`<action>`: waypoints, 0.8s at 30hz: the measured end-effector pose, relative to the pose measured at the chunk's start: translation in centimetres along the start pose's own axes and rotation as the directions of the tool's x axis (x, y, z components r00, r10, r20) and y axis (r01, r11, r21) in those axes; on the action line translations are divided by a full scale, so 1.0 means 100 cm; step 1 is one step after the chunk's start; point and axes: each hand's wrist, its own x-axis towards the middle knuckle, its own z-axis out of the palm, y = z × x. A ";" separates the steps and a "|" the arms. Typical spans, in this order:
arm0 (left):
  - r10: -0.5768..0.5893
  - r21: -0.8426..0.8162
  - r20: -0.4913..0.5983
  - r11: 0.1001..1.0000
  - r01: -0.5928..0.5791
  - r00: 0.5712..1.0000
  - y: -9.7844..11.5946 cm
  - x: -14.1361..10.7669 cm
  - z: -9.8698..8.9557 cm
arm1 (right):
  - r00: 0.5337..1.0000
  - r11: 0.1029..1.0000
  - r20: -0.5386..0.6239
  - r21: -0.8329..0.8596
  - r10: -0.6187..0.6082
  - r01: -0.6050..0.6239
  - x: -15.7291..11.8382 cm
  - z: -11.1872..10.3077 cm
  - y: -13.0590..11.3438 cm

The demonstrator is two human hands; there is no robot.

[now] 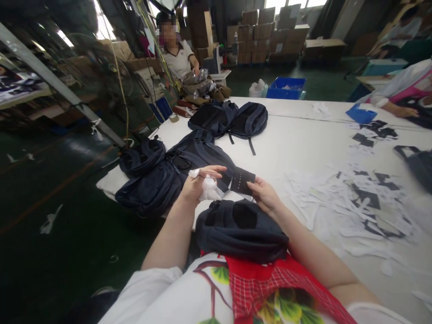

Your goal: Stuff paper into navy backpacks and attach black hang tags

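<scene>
In my right hand (265,192) is a black card tag (242,181) with small light lettering, pinched at its right edge. Crumpled white tissue-like paper (211,189) is held in my left hand (200,180), whose index finger points toward the tag. Just below both hands, a dark navy backpack (241,229) rests against my body at the table's edge. Beyond my left hand, more navy backpacks (199,155) lie on the white table (270,148), some at its left edge (148,186).
Loose black tags and white paper strips (367,198) are spread over the table's right side. A blue packet (361,113) lies near a co-worker's hand (405,110). Another person (180,58) stands at the far left corner. A blue crate (286,87) sits behind the table; a metal pole (64,85) slants at left.
</scene>
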 end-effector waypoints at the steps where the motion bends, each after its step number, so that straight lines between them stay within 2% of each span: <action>1: -0.018 -0.017 0.012 1.000 0.019 1.000 0.000 0.000 0.000 | 1.000 1.000 0.002 0.005 0.007 -0.007 0.000 0.000 0.000; 6: -0.166 -0.107 0.150 0.977 0.183 0.975 0.005 -0.001 0.004 | 0.997 0.998 0.061 0.017 0.055 -0.056 -0.002 0.001 -0.001; 10: -0.208 -0.097 0.170 0.969 0.227 0.963 0.005 -0.007 0.014 | 0.992 0.995 0.091 0.041 0.086 -0.090 -0.003 0.002 -0.003; 15: -0.069 -0.031 0.145 0.997 0.074 0.987 -0.001 -0.012 0.018 | 0.990 0.994 0.102 0.044 0.095 -0.100 -0.005 0.006 -0.004; 19: 0.017 0.090 0.240 0.995 -0.040 0.971 0.004 -0.015 0.018 | 0.978 0.988 0.156 0.050 0.136 -0.146 -0.006 0.003 -0.004; 24: 0.115 0.263 0.279 0.945 -0.192 0.953 0.009 -0.020 0.027 | 0.947 0.966 0.192 -0.050 0.258 -0.253 -0.008 -0.008 -0.005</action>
